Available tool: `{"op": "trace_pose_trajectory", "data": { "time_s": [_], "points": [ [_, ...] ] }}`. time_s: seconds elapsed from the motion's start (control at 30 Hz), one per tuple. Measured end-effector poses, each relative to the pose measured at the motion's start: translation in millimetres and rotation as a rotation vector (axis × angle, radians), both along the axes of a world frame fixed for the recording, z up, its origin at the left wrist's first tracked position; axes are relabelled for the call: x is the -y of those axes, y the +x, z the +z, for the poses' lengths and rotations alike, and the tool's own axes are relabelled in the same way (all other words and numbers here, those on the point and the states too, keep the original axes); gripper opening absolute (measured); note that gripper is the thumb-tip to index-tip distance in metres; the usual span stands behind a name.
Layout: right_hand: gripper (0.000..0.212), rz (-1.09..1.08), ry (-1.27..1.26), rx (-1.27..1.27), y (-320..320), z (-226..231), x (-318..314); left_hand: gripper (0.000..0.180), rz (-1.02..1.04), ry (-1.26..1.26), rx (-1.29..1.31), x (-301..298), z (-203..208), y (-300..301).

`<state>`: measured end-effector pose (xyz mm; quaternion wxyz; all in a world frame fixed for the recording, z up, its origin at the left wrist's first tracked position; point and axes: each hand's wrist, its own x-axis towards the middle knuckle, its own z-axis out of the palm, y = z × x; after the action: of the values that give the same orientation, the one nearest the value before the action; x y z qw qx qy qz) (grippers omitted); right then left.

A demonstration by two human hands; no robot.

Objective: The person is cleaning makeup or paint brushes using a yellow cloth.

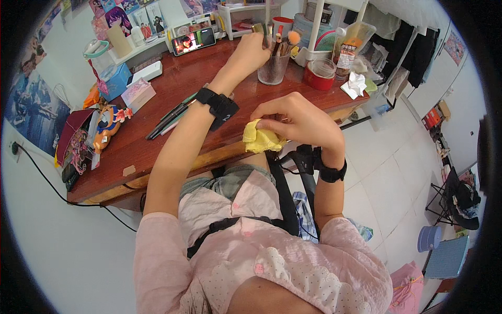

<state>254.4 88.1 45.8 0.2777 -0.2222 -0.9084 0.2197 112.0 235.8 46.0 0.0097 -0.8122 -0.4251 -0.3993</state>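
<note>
My left hand point(251, 53) reaches across the desk to a clear ribbed glass point(273, 71) that holds several makeup brushes point(293, 38). Its fingers are closed around a brush point(269, 26) at the glass's mouth; the hand hides part of it. Close to the desk's front edge, my right hand point(296, 121) pinches a crumpled yellow cloth point(260, 138), which hangs from the fingers. Several slim brushes or pens point(170, 119) lie on the desktop beside my left forearm.
A phone point(194, 41) leans at the back of the wooden desk point(209, 137). Right of the glass stand a red round container point(319, 74), a bottle point(346, 55) and crumpled white tissue point(355, 85). A plush toy point(107, 125), a blue box point(115, 82) and a pink box point(138, 95) occupy the left side.
</note>
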Motion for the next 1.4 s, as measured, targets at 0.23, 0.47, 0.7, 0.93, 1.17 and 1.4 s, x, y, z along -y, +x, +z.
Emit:
{"op": "trace_pose_trajectory", "data": {
  "time_s": [0.23,0.47,0.7,0.93,1.17,1.4],
  "points": [
    [0.017,-0.025,-0.019,0.015,-1.5,0.6,-1.3,0.022,-0.206,-0.068,0.421,3.4,3.1,-3.0],
    [0.017,-0.047,-0.055,-0.056,-4.6,-0.3,-1.2,0.017,-0.163,-0.195,0.278,24.7,10.3,-11.0],
    [0.015,-0.036,-0.039,-0.159,-6.5,-4.4,-8.5,0.030,-0.322,-0.403,0.363,93.6,12.6,-54.2],
    [0.016,0.018,-0.211,-0.247,-25.5,-14.9,-14.5,0.045,-0.431,-0.689,0.501,155.0,-23.0,-93.8],
    [0.025,0.171,-0.367,-0.414,-46.6,-32.8,-21.2,0.028,-0.437,-0.822,0.645,187.3,-39.0,-113.2],
    [0.021,0.287,-0.385,-0.384,-57.7,-36.9,-20.6,0.012,-0.447,-0.718,0.852,200.6,-49.2,-123.4]
  ]
}}
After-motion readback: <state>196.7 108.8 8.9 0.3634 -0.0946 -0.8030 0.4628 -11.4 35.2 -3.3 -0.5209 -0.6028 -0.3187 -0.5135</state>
